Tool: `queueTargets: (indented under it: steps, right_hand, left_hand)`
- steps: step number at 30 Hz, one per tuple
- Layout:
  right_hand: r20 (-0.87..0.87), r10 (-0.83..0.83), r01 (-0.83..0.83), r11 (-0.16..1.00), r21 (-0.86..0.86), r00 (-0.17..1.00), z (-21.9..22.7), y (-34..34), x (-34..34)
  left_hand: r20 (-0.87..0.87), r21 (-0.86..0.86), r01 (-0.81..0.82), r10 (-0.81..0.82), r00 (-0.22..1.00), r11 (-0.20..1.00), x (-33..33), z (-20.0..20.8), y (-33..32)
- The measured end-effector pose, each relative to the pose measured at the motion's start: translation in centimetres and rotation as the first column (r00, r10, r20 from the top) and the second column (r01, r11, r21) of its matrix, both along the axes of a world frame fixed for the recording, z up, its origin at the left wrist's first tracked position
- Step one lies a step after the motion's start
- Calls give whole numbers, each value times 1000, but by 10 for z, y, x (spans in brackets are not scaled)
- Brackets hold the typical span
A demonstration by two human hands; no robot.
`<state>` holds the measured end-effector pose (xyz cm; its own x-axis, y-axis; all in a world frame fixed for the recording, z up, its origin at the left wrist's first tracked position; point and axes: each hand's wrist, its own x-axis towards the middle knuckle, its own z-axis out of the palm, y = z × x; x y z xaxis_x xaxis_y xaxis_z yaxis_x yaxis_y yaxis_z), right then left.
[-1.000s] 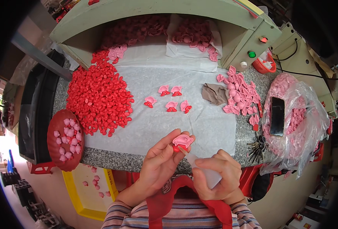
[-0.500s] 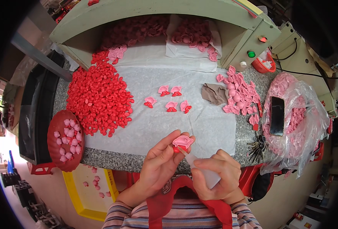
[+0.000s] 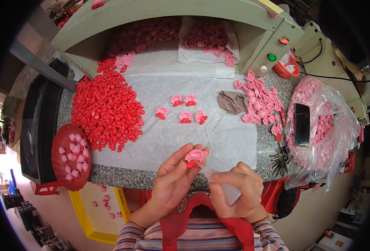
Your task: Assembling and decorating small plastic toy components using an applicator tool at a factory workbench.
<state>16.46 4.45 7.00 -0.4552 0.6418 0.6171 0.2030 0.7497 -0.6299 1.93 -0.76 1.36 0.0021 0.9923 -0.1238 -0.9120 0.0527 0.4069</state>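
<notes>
Above the table's front edge, my left hand point(image 3: 170, 180) pinches a small moulded piece, a hollow pink shell point(image 3: 195, 155) with a red base under it. My right hand point(image 3: 245, 190) grips a translucent white squeeze bottle point(image 3: 231, 194), partly covered by the fingers. Its thin nozzle point(image 3: 201, 165) points left and its tip meets the piece near where pink and red join. Beyond the hands, several similar pink-and-red pieces point(image 3: 185, 117) lie on a white sheet point(image 3: 151, 136). A large heap of glossy red parts point(image 3: 105, 113) covers the sheet's left side.
Loose pink shells point(image 3: 262, 100) and a brown cloth point(image 3: 232, 102) lie right. Farther right are a phone point(image 3: 302, 124) on a plastic bag of pink parts and some keys point(image 3: 281, 162). A red bowl point(image 3: 59, 167) holds pink balls at left. A green metal housing point(image 3: 160, 12) spans the back.
The nozzle tip has shifted from the red base up toward the pink shell's edge. My left hand has tilted the piece slightly. The whole view has moved a little.
</notes>
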Motion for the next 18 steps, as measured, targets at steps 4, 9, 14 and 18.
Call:
queueTargets:
  steps: [4,9,14,18]
  right_hand:
    - [3,-18,18,1000,3,1000,1,2,2]
    - [-48,-47,47,999,11,998,-1,3,0]
    - [-47,-47,48,999,26,998,-1,4,2]
    - [-55,-55,57,997,43,997,-1,4,3]
  left_hand:
    - [-14,-20,-7,7,1000,1000,0,2,0]
    - [-6,-23,-15,15,1000,1000,0,2,0]
    - [10,-9,-29,29,1000,1000,-1,-1,-1]
    - [15,-15,-30,30,999,999,-1,-2,-1]
